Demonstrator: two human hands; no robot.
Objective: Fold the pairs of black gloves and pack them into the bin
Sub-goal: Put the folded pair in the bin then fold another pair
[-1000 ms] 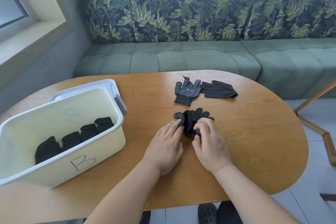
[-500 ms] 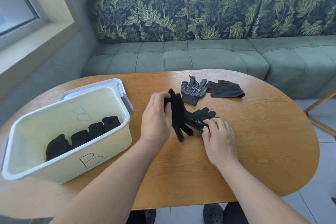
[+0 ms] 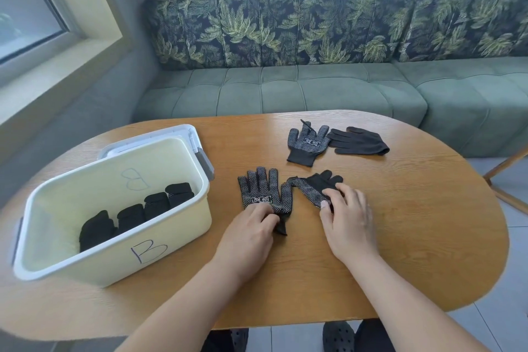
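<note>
Black dotted knit glove flat on wooden bench beside cream plastic bin, cuff pinched by left grip; twisted partner glove pinched by right grip, likely for straightening.

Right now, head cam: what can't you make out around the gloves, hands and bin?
Head: left hand covers the cuff of the flat glove: pinching or pressing, cannot tell.
Head: right hand covers part of the twisted glove: same doubt.
Head: near wall of the bin hides lower parts of the folded gloves: gloves per bundle unclear.
Head: white print on the far dotted glove: too small to read.
</note>
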